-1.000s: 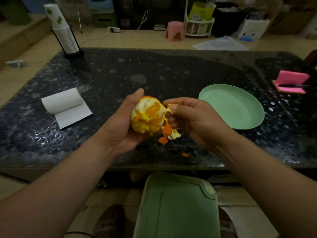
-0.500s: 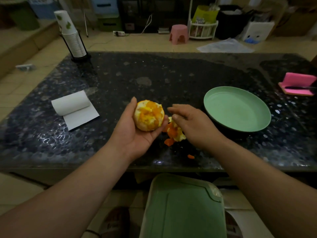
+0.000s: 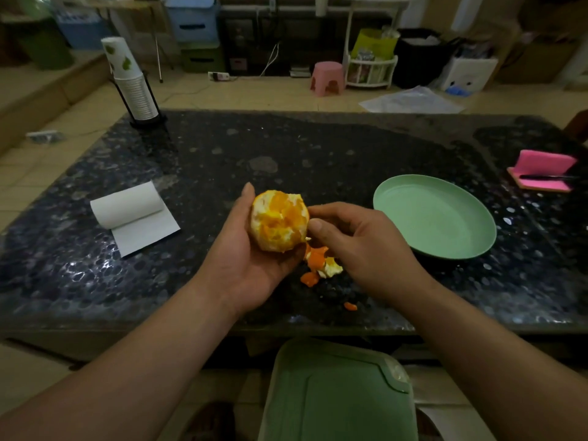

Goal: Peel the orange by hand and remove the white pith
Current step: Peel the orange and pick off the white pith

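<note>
Nearest, below the table's edge, a green lid (image 3: pixel 337 396) covers whatever sits under it. Above the dark speckled table (image 3: pixel 318 148), near its front edge, the left hand (image 3: pixel 251 259) cups the orange (image 3: pixel 279 220) from below and from the left, with the thumb upright along its side and the fingers curled beneath. The fruit is mostly bare, with patches of white pith among the orange flesh. The right hand (image 3: pixel 362 243) has its fingers curled, and the thumb and forefinger tips pinch at the orange's right side. Just under the hands, peel pieces (image 3: pixel 321 262) lie on the table, with a small scrap (image 3: pixel 350 306) nearer the edge. To the right sits a green plate (image 3: pixel 445 246), its pale inside showing all the way across. To the left lies a partly unrolled paper roll (image 3: pixel 127 205). At the far left corner a black holder carries a stack of paper cups (image 3: pixel 135 87). On the floor beyond, a white wire basket (image 3: pixel 370 71) holds packets.
</note>
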Demonstrator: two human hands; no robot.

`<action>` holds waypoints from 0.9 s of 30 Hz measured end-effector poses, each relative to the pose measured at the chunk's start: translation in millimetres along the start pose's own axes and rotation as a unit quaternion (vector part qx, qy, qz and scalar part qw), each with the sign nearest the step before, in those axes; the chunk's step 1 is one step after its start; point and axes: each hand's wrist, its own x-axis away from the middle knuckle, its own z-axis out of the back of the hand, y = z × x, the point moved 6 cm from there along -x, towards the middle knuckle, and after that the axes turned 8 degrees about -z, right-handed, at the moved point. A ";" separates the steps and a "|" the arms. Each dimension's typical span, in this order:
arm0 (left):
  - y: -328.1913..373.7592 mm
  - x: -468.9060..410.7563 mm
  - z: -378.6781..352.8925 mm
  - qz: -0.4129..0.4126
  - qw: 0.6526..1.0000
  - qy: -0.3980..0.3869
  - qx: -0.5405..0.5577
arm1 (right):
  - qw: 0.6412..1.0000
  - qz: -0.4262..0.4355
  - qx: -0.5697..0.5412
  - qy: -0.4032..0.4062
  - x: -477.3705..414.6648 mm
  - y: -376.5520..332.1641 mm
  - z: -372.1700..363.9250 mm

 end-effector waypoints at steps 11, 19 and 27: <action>6.8 6.2 -8.6 -0.076 0.988 -0.016 -0.136 | 0.992 0.013 0.127 0.011 4.8 -5.2 4.9; 2.7 8.8 -10.9 -0.090 0.983 -0.020 -0.156 | 0.995 0.004 0.081 0.051 5.2 -6.4 7.1; 7.2 7.0 -7.2 -0.101 0.975 -0.019 -0.198 | 0.994 -0.038 0.096 -0.031 -1.6 0.5 3.1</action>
